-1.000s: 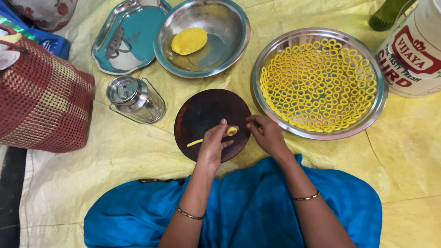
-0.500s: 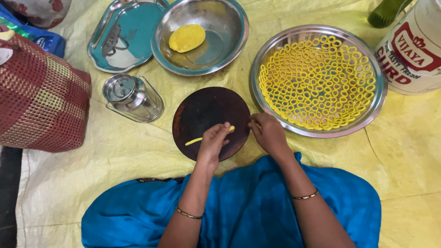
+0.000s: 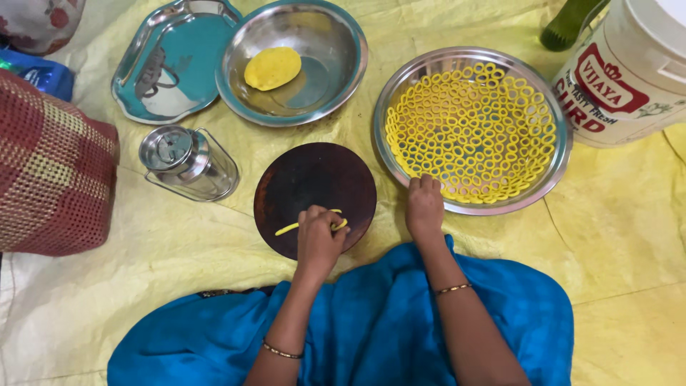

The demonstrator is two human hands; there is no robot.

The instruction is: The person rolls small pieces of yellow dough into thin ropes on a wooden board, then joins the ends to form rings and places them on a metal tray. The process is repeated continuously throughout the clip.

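while the left hand (image 3: 318, 239) is pinching the yellow dough strand (image 3: 304, 224) on the dark round board (image 3: 314, 187), the right hand (image 3: 424, 206), fingers together, is setting 1 ring at the steel plate's (image 3: 550, 175) rim; gentle, even pressure probably suits the soft strand.

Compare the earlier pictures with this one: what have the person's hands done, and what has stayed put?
The right hand left the dark round board and moved to the rim of the plate of yellow rings. The left hand remains on the board, fingers on the yellow dough strip. The dishes have not moved.

Bare yellow cloth (image 3: 214, 236) lies open left of the round dark wooden board (image 3: 314, 182). The lidded steel can (image 3: 187, 161) crowds that side; the wide steel plate of yellow dough rings (image 3: 471, 129) nearly touches the board's right edge.
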